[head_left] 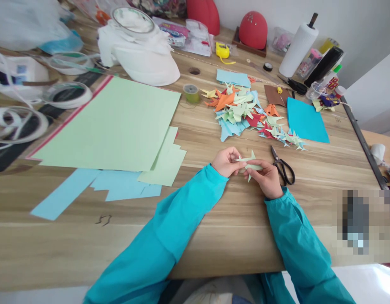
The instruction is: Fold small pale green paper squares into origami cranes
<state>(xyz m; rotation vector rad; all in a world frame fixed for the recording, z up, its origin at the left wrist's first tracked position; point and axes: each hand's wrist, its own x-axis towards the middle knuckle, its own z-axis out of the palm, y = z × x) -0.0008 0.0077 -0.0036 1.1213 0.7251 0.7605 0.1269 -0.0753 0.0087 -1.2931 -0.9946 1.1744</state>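
A small pale green folded paper figure (249,162) is pinched between both my hands just above the wooden table (214,236). My left hand (225,162) grips its left side with closed fingers. My right hand (267,178) holds its right side, fingers curled round it. Both arms wear teal sleeves. Black scissors (282,166) lie right beside my right hand. Beyond my hands sits a pile of several folded paper figures (242,112) in green, blue, orange and red.
A large pale green sheet (115,124) and cut blue paper pieces (96,188) lie at the left. A blue sheet (305,120) lies at the right. Tape rolls (66,93), a white bag (140,55), a paper towel roll (298,48) and red objects crowd the far edge.
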